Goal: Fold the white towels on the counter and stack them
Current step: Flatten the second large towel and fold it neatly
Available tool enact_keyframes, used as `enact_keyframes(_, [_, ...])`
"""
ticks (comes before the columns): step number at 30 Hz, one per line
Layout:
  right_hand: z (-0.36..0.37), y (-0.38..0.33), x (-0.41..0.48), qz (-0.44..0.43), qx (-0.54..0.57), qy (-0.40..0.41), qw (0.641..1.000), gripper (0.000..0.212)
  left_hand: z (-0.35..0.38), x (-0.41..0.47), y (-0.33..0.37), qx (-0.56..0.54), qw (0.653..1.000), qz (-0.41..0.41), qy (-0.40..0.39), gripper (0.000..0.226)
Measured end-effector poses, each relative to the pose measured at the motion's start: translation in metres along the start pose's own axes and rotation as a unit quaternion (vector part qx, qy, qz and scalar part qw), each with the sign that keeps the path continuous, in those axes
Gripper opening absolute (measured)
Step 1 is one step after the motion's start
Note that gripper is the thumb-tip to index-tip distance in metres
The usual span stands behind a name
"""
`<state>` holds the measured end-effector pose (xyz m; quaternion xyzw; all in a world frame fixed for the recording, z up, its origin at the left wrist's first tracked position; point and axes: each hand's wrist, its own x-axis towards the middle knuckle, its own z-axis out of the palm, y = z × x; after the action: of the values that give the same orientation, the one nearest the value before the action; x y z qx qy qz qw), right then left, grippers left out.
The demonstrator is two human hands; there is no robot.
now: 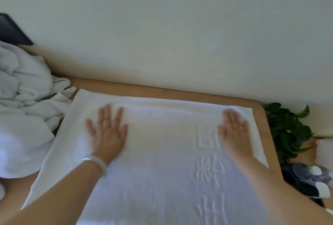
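Towel (162, 167) spread flat on the counter (260, 115), far edge along the wall, near end out of view. My left hand (108, 134) and right hand (234, 133) press it with straight fingers, grasping nothing, each just inside a far corner. Its long axis seems to run near-far. The unfolded pile (23, 98) lies left, nearer my left hand.

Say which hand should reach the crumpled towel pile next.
Probably left. The left hand lies flat on the spread white embossed towel nearest the crumpled pile of white towels; the right hand presses the far side.
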<state>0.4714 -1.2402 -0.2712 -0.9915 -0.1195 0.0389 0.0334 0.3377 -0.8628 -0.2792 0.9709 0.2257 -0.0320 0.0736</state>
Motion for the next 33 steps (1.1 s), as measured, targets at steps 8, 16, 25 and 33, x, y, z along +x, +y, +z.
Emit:
enact_keyframes(8, [0.008, -0.107, -0.006, -0.177, -0.004, 0.058, 0.982, 0.057, 0.001, -0.019, 0.1, 0.005, 0.965, 0.259, 0.044, 0.057])
enact_keyframes(16, [-0.019, 0.05, 0.047, 0.008, -0.095, 0.004, 0.995, 0.057, 0.004, 0.027, 0.081, 0.041, 0.987, 0.155, -0.009, 0.068])
enact_keyframes(25, [0.003, -0.148, -0.013, -0.151, 0.033, 0.114, 0.981, 0.055, 0.001, 0.028, 0.085, 0.017, 0.989, 0.143, -0.026, 0.065])
enact_keyframes(33, [0.029, -0.21, -0.038, -0.072, 0.056, 0.034, 0.995, 0.058, -0.007, 0.033, 0.062, 0.02, 0.977, 0.209, -0.024, 0.062])
